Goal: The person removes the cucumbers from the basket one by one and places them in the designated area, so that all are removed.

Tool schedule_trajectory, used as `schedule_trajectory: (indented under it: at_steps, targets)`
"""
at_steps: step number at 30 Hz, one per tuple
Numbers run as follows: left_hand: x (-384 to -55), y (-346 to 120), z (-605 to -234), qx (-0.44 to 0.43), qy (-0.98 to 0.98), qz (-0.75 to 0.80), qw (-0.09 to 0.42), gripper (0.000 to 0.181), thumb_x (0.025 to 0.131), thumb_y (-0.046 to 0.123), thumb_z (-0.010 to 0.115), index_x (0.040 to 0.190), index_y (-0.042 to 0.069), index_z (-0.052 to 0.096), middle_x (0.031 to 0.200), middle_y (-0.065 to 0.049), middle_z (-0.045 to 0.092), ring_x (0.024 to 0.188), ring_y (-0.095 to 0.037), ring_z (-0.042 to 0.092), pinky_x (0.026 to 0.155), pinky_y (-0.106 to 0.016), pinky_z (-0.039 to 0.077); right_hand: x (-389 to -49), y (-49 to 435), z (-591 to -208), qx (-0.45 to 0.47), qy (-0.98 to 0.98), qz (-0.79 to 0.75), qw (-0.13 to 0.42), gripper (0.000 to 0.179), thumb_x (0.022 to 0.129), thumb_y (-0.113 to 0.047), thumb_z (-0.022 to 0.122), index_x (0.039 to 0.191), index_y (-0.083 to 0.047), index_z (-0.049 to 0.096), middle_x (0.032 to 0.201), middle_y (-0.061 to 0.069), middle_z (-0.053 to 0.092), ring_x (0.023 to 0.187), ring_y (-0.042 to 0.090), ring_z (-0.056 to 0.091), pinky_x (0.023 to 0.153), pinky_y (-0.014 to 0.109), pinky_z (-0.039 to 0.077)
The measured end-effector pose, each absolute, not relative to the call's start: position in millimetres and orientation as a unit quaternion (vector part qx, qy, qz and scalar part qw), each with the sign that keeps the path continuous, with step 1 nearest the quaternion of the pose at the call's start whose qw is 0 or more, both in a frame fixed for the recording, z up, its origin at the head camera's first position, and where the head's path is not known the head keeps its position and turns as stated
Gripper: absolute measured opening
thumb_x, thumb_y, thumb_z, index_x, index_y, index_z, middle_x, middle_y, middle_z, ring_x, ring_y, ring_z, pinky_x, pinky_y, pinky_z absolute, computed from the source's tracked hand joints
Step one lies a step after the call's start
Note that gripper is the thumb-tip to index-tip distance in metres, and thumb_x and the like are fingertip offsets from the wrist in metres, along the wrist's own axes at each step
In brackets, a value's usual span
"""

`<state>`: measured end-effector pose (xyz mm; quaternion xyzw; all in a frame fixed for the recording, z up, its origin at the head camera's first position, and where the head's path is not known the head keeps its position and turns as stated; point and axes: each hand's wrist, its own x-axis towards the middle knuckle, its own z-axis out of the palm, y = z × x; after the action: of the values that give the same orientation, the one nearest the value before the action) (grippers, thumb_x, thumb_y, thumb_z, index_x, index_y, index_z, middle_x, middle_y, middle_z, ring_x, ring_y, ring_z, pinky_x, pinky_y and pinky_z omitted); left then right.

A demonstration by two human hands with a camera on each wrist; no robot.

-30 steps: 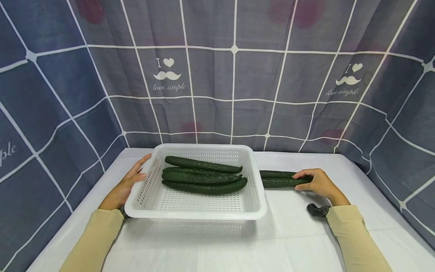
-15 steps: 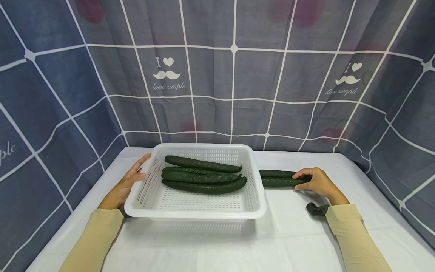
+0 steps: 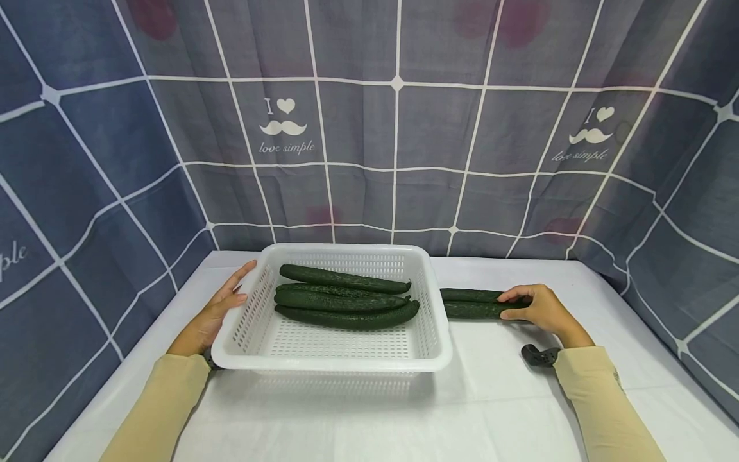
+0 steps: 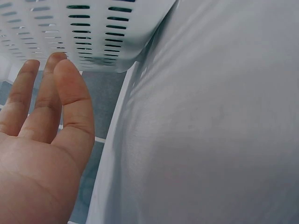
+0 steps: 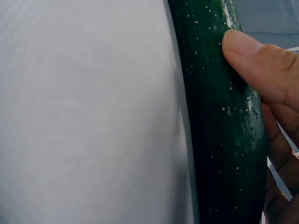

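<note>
The white basket (image 3: 331, 366) was braced at nine o'clock by the left hand (image 3: 212, 316), fingers nearly straight, seemingly for steadiness; at three o'clock, two cucumbers (image 3: 472, 310) were pinched together by the right hand (image 3: 545, 312); more cucumbers (image 3: 352, 319) were contained inside.

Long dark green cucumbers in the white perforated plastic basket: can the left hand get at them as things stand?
Probably yes. The left hand is beside the basket, whose side wall stands between, but the open top leaves the cucumbers uncovered from above.
</note>
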<state>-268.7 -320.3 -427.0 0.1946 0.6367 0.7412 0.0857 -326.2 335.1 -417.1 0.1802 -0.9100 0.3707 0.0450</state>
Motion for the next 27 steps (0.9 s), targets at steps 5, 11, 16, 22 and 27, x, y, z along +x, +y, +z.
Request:
schedule_trajectory:
  at_steps: [5, 11, 16, 22, 27]
  targets:
    - [-268, -320, -427, 0.19, 0.641, 0.739, 0.084, 0.064, 0.107, 0.021, 0.055, 0.161, 0.051, 0.039, 0.152, 0.014, 0.046, 0.13, -0.011, 0.053, 0.098, -0.036, 0.053, -326, 335, -414, 0.192, -0.906, 0.374, 0.051, 0.026, 0.087, -0.005, 0.089, 0.11, 0.003, 0.081, 0.098, 0.009, 0.077, 0.08, 0.007, 0.063, 0.074, 0.027, 0.052]
    - [-268, -320, -427, 0.203, 0.626, 0.748, 0.086, 0.063, 0.108, 0.019, 0.056, 0.16, 0.05, 0.042, 0.152, 0.015, 0.049, 0.13, -0.012, 0.055, 0.098, -0.036, 0.054, -323, 332, -407, 0.22, -0.887, 0.401, 0.062, 0.02, 0.093, -0.002, 0.083, 0.111, 0.006, 0.079, 0.098, 0.009, 0.08, 0.083, 0.003, 0.068, 0.076, 0.021, 0.054]
    - [-269, -320, -426, 0.209, 0.616, 0.754, 0.09, 0.062, 0.108, 0.017, 0.056, 0.159, 0.049, 0.043, 0.152, 0.015, 0.051, 0.129, -0.012, 0.056, 0.097, -0.037, 0.056, -321, 327, -400, 0.23, -0.88, 0.408, 0.071, 0.02, 0.097, -0.005, 0.08, 0.114, 0.005, 0.079, 0.105, 0.01, 0.08, 0.09, 0.001, 0.068, 0.081, 0.02, 0.054]
    - [-268, -319, -425, 0.205, 0.623, 0.75, 0.088, 0.063, 0.107, 0.018, 0.056, 0.159, 0.05, 0.042, 0.152, 0.015, 0.05, 0.13, -0.012, 0.055, 0.098, -0.037, 0.054, -319, 320, -393, 0.253, -0.867, 0.42, 0.086, 0.022, 0.096, 0.0, 0.079, 0.116, 0.008, 0.077, 0.106, 0.006, 0.081, 0.093, -0.002, 0.068, 0.082, 0.016, 0.052]
    - [-268, -319, -426, 0.212, 0.614, 0.755, 0.09, 0.062, 0.108, 0.016, 0.054, 0.158, 0.05, 0.044, 0.151, 0.015, 0.051, 0.129, -0.012, 0.056, 0.098, -0.037, 0.054, -316, 312, -388, 0.27, -0.85, 0.446, 0.073, 0.025, 0.095, 0.003, 0.078, 0.118, 0.01, 0.075, 0.107, -0.002, 0.079, 0.095, -0.002, 0.069, 0.083, 0.016, 0.053]
